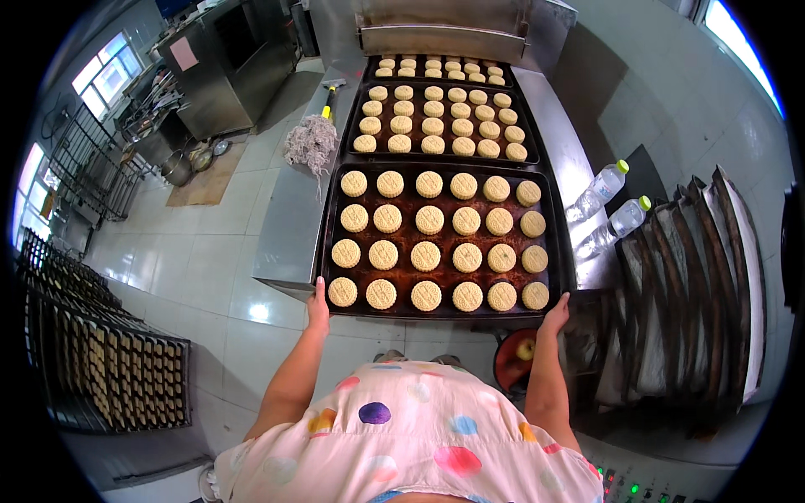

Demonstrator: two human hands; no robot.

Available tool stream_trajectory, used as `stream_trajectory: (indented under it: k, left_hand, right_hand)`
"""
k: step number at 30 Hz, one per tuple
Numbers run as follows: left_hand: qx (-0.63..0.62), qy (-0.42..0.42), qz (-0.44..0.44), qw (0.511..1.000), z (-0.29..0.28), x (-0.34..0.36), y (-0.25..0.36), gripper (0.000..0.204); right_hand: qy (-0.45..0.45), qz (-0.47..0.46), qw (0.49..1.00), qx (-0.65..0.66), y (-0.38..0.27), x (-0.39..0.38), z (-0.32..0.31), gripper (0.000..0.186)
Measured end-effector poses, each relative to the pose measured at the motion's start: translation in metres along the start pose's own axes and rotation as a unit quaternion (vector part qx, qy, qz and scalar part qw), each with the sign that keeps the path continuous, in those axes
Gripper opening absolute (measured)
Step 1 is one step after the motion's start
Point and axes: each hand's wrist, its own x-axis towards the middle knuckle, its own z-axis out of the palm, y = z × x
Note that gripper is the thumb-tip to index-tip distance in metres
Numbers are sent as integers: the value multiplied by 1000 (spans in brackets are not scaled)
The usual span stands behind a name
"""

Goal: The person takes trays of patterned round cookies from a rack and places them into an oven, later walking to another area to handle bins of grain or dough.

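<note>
A dark baking tray (402, 310) lies before me on the metal feed table, its near edge jutting out toward me. Rows of round, pale mooncakes (429, 220) with stamped tops and fluted sides cover it. My left hand (318, 308) grips the tray's near left corner, and my right hand (557, 315) holds the near right corner. Just beyond, a second baking tray (537, 158) of mooncakes lies in line with the first. Farther on, another tray (369, 70) sits partly inside the metal oven opening (443, 42).
Two clear water bottles (616, 226) lie on the right ledge, and a mop head (311, 144) rests on the left ledge. At right stand several dark trays (696, 293) on edge. A rack (126, 369) of filled trays is at lower left. A red bucket (513, 360) sits below.
</note>
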Motion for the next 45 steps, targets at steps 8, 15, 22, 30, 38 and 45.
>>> stream_trajectory:
  k: [8,15,22,30,38,45]
  left_hand:
    - [-10,-6,-3,1000,-1,-8,4,76]
    - [24,17,-32,999,1,-9,8,79]
    - [5,6,-8,1000,-5,-6,2,79]
    - [21,8,-17,1000,-4,-3,2,79]
    - [-55,-36,-64,996,6,-24,21,75]
    - [-141,-142,-123,972,1,-45,19,80]
  right_hand:
    - [13,-21,1000,4,0,-4,5,63]
    - [-2,18,1000,5,8,6,0,64]
    - [-7,17,1000,-4,2,-2,2,64]
    - [-25,38,999,23,13,8,-6,68]
    - [-109,217,967,77,-10,-2,-13,66]
    - [-111,250,960,64,-16,-8,-23,64]
